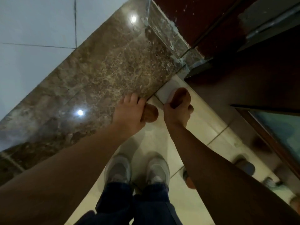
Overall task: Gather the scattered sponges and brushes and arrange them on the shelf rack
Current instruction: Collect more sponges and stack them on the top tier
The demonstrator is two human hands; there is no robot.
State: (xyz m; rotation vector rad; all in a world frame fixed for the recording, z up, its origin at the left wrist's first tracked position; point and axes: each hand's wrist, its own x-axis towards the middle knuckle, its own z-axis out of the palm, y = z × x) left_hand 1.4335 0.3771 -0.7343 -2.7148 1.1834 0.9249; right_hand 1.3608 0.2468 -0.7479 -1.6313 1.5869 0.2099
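A: Obs. Left hand curled over a tan rounded sponge, fingers pressed around it. Right hand clenched on a larger brown sponge. Both sit just past the marble counter edge, over floor.

B: Shelf rack?

A: Not in view. More blurred items lie on the floor tiles toward 4 o'clock.

B: Risk?

A: Judgement: both hands full, so reaching for another piece could drop one.
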